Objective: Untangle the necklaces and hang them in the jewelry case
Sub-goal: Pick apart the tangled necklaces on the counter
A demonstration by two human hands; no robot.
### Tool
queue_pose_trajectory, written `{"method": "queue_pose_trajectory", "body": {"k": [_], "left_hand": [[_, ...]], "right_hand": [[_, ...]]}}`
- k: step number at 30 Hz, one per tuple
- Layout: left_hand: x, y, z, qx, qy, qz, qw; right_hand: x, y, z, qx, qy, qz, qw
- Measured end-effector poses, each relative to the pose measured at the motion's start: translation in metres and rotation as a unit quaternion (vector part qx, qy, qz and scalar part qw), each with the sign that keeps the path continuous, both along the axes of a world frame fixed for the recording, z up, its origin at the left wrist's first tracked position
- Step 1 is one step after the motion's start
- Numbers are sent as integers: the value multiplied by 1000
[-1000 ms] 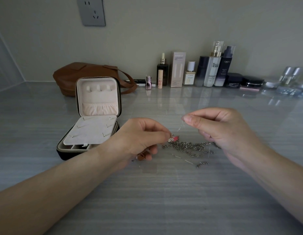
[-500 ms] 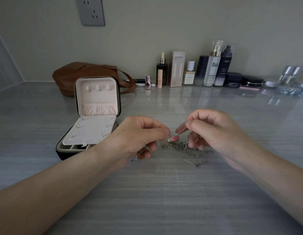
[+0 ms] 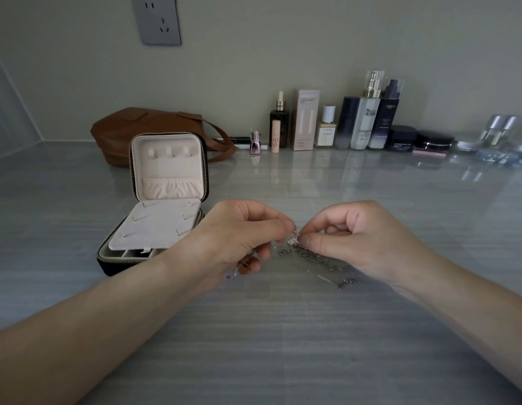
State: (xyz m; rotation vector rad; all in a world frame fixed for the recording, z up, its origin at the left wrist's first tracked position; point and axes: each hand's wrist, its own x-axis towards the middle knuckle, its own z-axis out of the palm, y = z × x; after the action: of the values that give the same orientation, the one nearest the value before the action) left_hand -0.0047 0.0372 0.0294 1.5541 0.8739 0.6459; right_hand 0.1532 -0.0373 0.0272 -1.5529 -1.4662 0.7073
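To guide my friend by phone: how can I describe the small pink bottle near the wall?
Find the brown bag at the back wall and follow its strap right to the cosmetics row. The small pink bottle stands first there, left of the peach tube. It alone is shiny metallic pink, shorter than that tube.

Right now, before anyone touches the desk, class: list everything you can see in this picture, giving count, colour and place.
necklaces: tangled, count unclear, silver, on the table between the hands
charm: one, pink and white, at the meeting fingertips
jewelry case: one, black outside, cream inside, open, left of the hands, nothing on its lid hooks
bag: one, brown, behind the case
cosmetics: a row of bottles, boxes and jars, black, white and pink, along the wall at right
wall socket: one, grey, upper left wall
table: one, streaked grey
left hand: pinches the necklaces
right hand: pinches the necklaces
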Motion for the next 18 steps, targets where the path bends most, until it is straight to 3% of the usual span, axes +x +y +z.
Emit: {"method": "queue_pose_trajectory", "body": {"k": [11,18], "left_hand": [[0,-1,1,16,3,-3,1000],[-1,-1,-4,95,52,-30,994]], "right_hand": [[5,2,2,31,39,-34,998],[6,1,-1,34,33,-18,999]]}}
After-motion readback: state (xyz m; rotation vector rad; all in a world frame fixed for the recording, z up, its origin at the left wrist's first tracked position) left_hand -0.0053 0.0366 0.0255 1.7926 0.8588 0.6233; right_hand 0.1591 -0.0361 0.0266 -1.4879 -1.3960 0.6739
